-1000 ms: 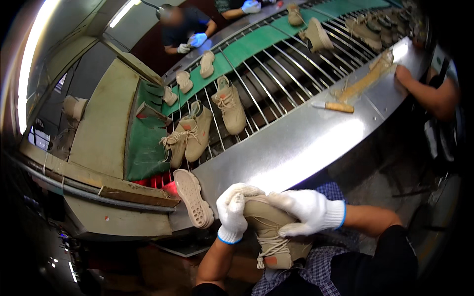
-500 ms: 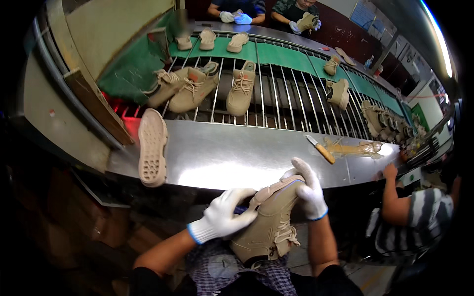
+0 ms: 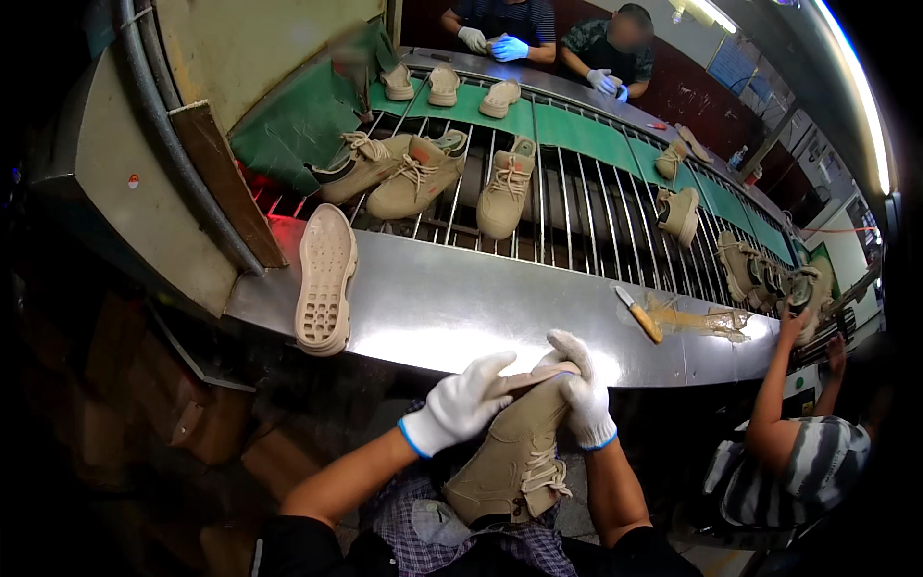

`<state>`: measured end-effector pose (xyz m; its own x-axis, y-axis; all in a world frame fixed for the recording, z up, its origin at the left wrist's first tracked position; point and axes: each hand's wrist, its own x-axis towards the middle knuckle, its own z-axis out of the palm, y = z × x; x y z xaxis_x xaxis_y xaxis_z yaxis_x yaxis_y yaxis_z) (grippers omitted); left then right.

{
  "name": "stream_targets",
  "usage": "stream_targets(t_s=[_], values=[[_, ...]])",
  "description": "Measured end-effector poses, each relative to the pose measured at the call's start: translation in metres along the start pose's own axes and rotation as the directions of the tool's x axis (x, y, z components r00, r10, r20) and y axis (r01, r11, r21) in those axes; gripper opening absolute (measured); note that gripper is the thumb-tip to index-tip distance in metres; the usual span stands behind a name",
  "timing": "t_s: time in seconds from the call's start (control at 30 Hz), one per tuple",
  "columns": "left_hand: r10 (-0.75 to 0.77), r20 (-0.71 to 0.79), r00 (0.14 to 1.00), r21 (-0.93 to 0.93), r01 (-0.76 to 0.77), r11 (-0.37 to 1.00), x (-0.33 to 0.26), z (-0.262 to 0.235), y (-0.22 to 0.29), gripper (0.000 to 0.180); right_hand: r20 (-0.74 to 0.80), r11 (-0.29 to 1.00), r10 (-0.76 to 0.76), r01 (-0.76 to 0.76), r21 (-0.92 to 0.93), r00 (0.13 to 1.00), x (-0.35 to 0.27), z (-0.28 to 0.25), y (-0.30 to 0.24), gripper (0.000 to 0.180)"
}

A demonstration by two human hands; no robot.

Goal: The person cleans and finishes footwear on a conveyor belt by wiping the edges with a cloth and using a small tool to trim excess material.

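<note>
- Left hand [image 3: 460, 409]: gloved, thumb and fingers pinching one edge of the pale sole [image 3: 527, 378].
- Right hand [image 3: 586, 399]: gloved, wrapped round the end of the tan shoe [image 3: 500, 462] and the sole's end. Some fingertips hidden, exact contact unclear.
- Shoe sits between and below both sets of fingers, tilted; laces [image 3: 544, 473] under the right fingers. Can't tell if the sole is fully seated.
- Risk: sole goes on skewed. Likely cause: left and right fingers pulling unevenly.
- Risk: gap along the edge, if pressure lands only under the right fingers.
- Risk: bare-bladed knife [image 3: 642, 319] on the steel ledge [image 3: 461, 298], ahead and right of the right fingers. A wide sweep could catch it.
- Risk: amber residue [image 3: 707, 320] just right of the knife; looks sticky, could foul anything set there.
- Risk: loose sole [image 3: 325, 288] ahead-left of the left fingers, at the ledge's near edge; a sleeve bump could drop it.
- Containers: can't make out any bin or tray by the fingers. Brown box-like shapes [image 3: 216, 428] low and left of the left fingers; too dark to read contents.
- Nearest carrier: rod conveyor [image 3: 569, 216] beyond the fingers, three laced shoes [image 3: 505, 202] ahead-left. Green strip [image 3: 567, 123] farther out bears three soles [image 3: 500, 98] at its left end.
</note>
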<state>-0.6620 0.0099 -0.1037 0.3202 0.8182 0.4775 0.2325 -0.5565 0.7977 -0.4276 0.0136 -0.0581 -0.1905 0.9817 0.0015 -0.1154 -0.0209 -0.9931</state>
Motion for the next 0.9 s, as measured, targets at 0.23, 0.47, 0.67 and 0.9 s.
stream_targets(t_s=[0.23,0.47,0.67,0.9], values=[[-0.213,0.280,0.936,-0.285,0.293,0.913,0.060,-0.011,0.015,0.033,0.252,0.926,0.116,-0.013,-0.378,0.961,-0.002,-0.017,-0.046,0.111],[0.094,-0.001,0.996,0.033,-0.094,0.995,0.040,0.009,0.039,0.027,0.456,0.779,0.353,0.013,-0.627,0.817,0.034,-0.040,-0.087,0.076],[0.123,0.147,0.981,0.088,-0.137,0.987,0.021,-0.009,0.033,0.041,0.455,0.714,0.351,0.080,-0.695,0.818,0.039,-0.053,-0.063,0.068],[-0.052,0.343,0.938,-0.034,0.067,0.997,0.000,-0.028,0.018,0.061,0.468,0.747,0.297,0.103,-0.657,0.832,0.041,-0.045,-0.055,0.066]])
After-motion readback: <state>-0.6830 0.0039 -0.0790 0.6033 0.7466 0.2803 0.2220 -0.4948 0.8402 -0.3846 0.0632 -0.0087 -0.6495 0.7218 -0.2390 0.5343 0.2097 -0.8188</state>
